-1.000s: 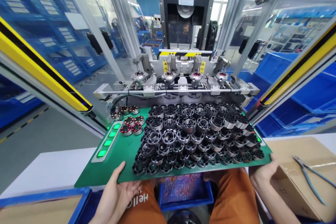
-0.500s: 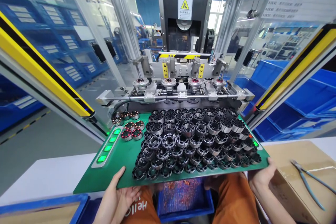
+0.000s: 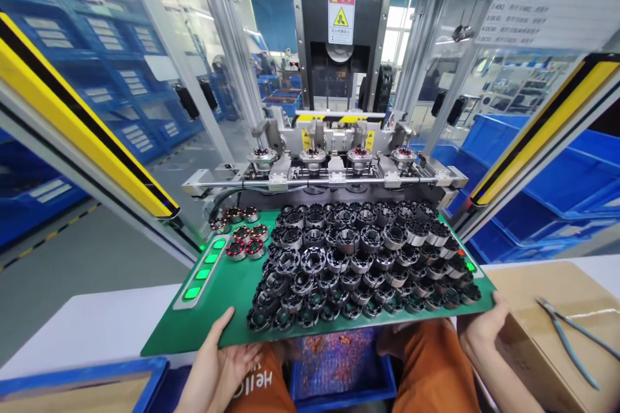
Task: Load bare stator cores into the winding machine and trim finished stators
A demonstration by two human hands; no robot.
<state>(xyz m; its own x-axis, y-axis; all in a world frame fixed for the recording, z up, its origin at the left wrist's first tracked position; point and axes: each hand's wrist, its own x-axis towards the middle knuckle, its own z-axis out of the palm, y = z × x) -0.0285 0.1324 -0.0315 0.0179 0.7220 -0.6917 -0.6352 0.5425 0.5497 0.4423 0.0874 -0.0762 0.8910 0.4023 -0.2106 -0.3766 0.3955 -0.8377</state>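
A green board stretches in front of me, bearing rows of black-and-silver ring-shaped stator cores, stacked in places. Several copper-wound stators lie in a small group at its left. My left hand grips the board's front edge, thumb on top and fingers curled underneath. At the front right corner my right hand holds the edge, its fingers mostly hidden below. Behind the board, a machine's row of metal fixtures carries stators with red showing on several of them.
Lit green buttons are set at the board's left. Yellow-and-black posts flank the machine. A blue tray of scraps sits below, between my knees. Pliers lie on a cardboard box; blue bins stand at right.
My view has tilted slightly, so the machine and its warning sign appear a little lower. Both hands keep their grip on the board's edge, and the stators lie as before.
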